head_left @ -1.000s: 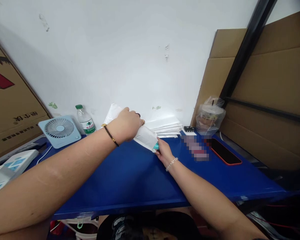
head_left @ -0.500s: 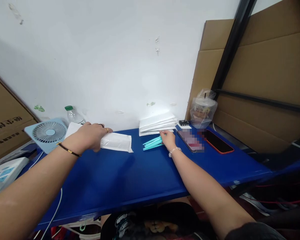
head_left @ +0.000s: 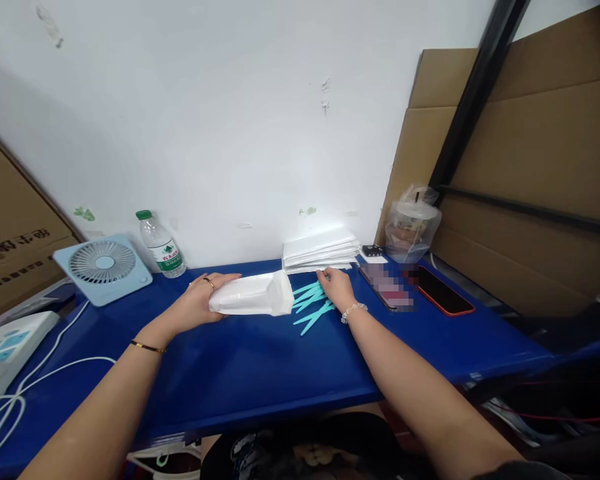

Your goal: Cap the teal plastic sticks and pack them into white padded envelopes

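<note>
My left hand (head_left: 197, 303) grips the closed end of a white padded mailer bag (head_left: 253, 301), which lies on its side on the blue table (head_left: 260, 367) with its mouth facing right. Just past that mouth lie several thin teal sticks (head_left: 311, 305), fanned out on the table. My right hand (head_left: 336, 288) rests on the right ends of those sticks, fingers curled down onto them. Behind them a stack of white mailers (head_left: 320, 249) lies against the wall.
A small blue desk fan (head_left: 103, 265) and a water bottle (head_left: 161, 245) stand at the back left. A bagged drink cup (head_left: 411, 227), two phones (head_left: 443, 291) and cardboard sheets (head_left: 530, 167) are at the right. White cables (head_left: 40, 373) trail at the left edge.
My left hand brought the mailer from the far left back toward the centre, mouth toward the sticks. The teal sticks have spread out under my right hand.
</note>
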Motion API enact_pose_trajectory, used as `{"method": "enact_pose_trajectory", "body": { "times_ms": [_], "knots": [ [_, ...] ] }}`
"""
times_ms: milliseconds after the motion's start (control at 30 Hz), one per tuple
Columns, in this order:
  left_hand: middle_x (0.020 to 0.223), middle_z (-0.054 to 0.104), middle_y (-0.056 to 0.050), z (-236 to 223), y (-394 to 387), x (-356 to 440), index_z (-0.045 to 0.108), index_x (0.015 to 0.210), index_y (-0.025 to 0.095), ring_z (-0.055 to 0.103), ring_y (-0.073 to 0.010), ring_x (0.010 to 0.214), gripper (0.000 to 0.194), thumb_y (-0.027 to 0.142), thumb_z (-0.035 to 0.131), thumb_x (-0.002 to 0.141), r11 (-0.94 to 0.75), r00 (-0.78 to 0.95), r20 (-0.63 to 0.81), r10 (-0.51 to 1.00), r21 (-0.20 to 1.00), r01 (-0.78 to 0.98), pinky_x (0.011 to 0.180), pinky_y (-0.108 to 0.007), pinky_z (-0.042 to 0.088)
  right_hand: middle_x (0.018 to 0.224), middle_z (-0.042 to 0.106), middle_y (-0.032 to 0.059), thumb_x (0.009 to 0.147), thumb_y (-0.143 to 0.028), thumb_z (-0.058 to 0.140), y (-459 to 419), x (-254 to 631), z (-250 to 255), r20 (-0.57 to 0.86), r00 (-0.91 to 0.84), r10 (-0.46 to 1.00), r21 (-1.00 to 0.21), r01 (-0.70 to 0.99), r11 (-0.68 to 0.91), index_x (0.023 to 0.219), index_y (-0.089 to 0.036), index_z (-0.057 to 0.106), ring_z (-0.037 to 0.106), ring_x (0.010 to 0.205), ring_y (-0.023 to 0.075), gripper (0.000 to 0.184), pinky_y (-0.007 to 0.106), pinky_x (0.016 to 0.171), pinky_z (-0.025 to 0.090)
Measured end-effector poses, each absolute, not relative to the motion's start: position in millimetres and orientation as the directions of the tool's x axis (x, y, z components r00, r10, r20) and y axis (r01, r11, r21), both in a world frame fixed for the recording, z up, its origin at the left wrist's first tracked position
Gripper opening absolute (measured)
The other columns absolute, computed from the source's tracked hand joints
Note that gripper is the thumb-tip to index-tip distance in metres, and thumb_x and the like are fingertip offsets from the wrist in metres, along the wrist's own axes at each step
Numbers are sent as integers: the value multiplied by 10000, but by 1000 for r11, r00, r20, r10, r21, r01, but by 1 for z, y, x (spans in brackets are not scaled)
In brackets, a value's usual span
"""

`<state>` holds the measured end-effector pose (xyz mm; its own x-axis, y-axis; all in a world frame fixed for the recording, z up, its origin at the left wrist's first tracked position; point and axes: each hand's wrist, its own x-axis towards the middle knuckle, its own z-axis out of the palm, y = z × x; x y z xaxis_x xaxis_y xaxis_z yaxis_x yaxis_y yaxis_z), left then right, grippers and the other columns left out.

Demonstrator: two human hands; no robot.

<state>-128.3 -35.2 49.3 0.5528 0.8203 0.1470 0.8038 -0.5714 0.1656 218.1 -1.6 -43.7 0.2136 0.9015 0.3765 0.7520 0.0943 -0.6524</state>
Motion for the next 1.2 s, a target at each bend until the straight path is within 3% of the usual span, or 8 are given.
{"method": "enact_pose_trajectory", "body": {
  "times_ms": [133, 267, 400, 600, 800, 1000, 1100, 1200],
  "knots": [
    [1263, 546, -109, 32, -18, -149, 353, 1401, 214, 492, -320, 1166, 889, 448, 650, 597, -394, 403, -68, 913, 114, 912, 979, -420, 377, 631, 604, 51, 834, -497, 449, -2, 221, -41, 380, 179, 907, -610, 786, 100, 528, -188, 542, 535, 668, 182, 445, 254, 594, 331],
    [1463, 312, -165, 29, -13, -148, 203, 1457, 181, 230, -389, 1352, 1147, 595, 692, 506, -292, 298, -97, 950, 67, 954, 1064, -560, 215, 602, 626, 26, 841, -546, 429, -1, 244, -22, 343, 106, 933, -619, 773, 140, 650, -181, 653, 565, 632, 179, 469, 257, 590, 370],
    [1508, 229, -128, 27, -29, -71, 232, 1445, 138, 192, -274, 1390, 939, 694, 463, 723, -433, 442, 32, 896, 272, 859, 1114, -388, 230, 1152, 645, 52, 805, -572, 517, 1, 275, -7, 248, -284, 926, -666, 644, 376, 1154, -228, 624, 591, 1022, 223, 501, 295, 850, 443],
    [1515, 177, -158, -21, -44, 61, 234, 1443, 95, 95, -308, 1404, 753, 601, 222, 886, -515, 513, 83, 855, 265, 815, 1118, -505, 144, 1508, 261, 43, 878, -608, 369, -16, 270, -30, 45, -461, 886, -495, 760, 421, 1434, -274, 307, 145, 1405, 263, 652, 462, 1134, 98],
    [1521, 182, -117, -43, -54, 28, 185, 1463, 194, 110, -295, 1405, 763, 656, 247, 859, -615, 609, 104, 786, 215, 758, 1111, -537, 122, 1543, 112, 23, 922, -587, 229, -66, 229, -45, 82, -435, 896, -380, 818, 432, 1476, -287, 115, 37, 1419, 241, 641, 474, 1137, 46],
    [1514, 201, -133, -35, -62, 8, 168, 1467, 180, 149, -297, 1398, 858, 688, 364, 803, -580, 580, 78, 811, 234, 780, 1107, -479, 188, 1481, 334, 16, 906, -552, 355, -39, 224, -37, 170, -514, 841, -581, 637, 507, 1412, -323, 342, 227, 1383, 248, 555, 451, 1119, 182],
    [1496, 261, -132, -32, -59, 14, 230, 1452, 183, 213, -298, 1381, 856, 679, 424, 782, -598, 595, 102, 798, 264, 757, 1117, -464, 185, 1308, 542, 76, 930, -452, 351, -14, 238, -38, 256, -344, 903, -766, 497, 406, 1360, -259, 437, 510, 1180, 210, 478, 388, 992, 391],
    [1463, 339, -116, -31, -56, 16, 290, 1430, 197, 304, -279, 1344, 773, 637, 427, 809, -624, 603, 172, 779, 307, 719, 1099, -446, 253, 1082, 634, 88, 850, -389, 528, -3, 250, -43, 297, -270, 916, -731, 552, 400, 1122, -208, 649, 597, 946, 205, 349, 345, 832, 469]
  ]
}}
